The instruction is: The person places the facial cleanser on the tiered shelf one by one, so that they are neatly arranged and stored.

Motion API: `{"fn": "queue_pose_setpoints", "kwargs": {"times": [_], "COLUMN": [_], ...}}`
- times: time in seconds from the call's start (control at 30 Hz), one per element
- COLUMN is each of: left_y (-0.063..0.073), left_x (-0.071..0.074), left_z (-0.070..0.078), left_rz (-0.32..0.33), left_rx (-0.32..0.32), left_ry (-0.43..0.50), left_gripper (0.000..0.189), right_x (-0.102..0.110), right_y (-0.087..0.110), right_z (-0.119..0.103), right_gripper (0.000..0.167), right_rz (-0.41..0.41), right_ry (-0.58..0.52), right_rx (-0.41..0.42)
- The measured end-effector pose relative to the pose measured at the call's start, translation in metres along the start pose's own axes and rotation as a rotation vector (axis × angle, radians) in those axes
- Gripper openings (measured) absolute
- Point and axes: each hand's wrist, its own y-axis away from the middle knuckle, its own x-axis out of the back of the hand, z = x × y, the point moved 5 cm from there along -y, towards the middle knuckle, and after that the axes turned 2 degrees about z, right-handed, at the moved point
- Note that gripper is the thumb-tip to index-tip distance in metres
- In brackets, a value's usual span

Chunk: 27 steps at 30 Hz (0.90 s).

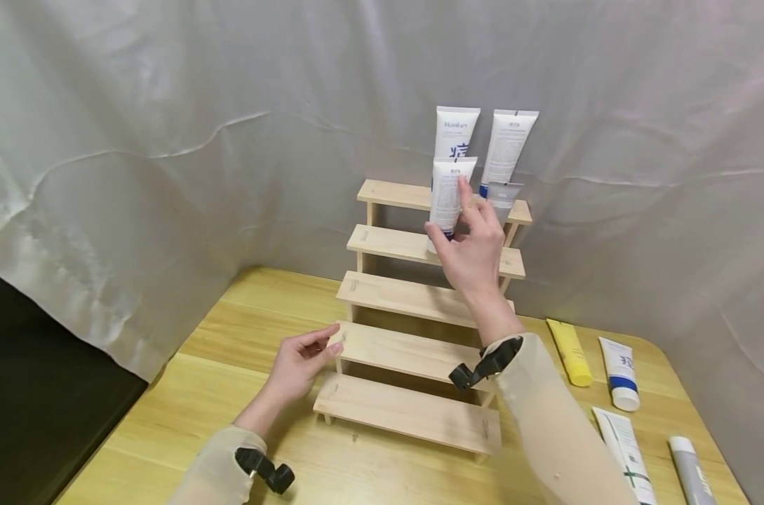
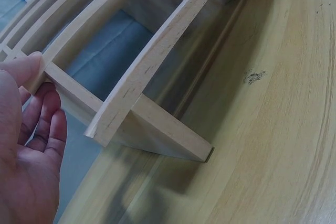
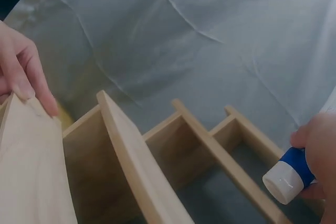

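My right hand (image 1: 478,256) grips a white squeeze tube (image 1: 447,196) between thumb and fingers, upright with its white cap (image 3: 283,182) down. The tube is in front of the second-highest step of a wooden stepped rack (image 1: 413,351); whether the cap touches that step I cannot tell. With its thumb above and fingers below, my left hand (image 1: 298,366) pinches the left end of the second-lowest step (image 2: 39,72). On the top step stand two white tubes, one with blue lettering (image 1: 455,130) and one to its right (image 1: 509,144). A grey tube (image 1: 504,196) is partly hidden behind my right hand.
To the right of the rack, a yellow tube (image 1: 570,351), a white tube with a blue band (image 1: 620,372), a white-and-green tube (image 1: 624,449) and a grey tube (image 1: 692,470) lie on the wooden table (image 1: 230,351). A grey cloth (image 1: 293,105) hangs behind.
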Motion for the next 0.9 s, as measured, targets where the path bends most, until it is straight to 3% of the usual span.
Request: {"fn": "queue_pose_setpoints", "kwargs": {"times": [0.6,0.9], "left_y": [0.002,-0.001], "left_x": [-0.011,-0.015], "left_z": [0.001,0.000], "left_rz": [-0.016,-0.032], "left_rx": [-0.037,-0.030], "left_ry": [0.030,0.028], "left_gripper": [0.039,0.040], "right_x": [-0.005,0.002], "right_y": [0.012,0.017], "right_z": [0.008,0.008], "right_gripper": [0.085,0.086], "right_rz": [0.042,0.007], "right_ry": [0.069,0.075], "right_rx": [0.011,0.015]}}
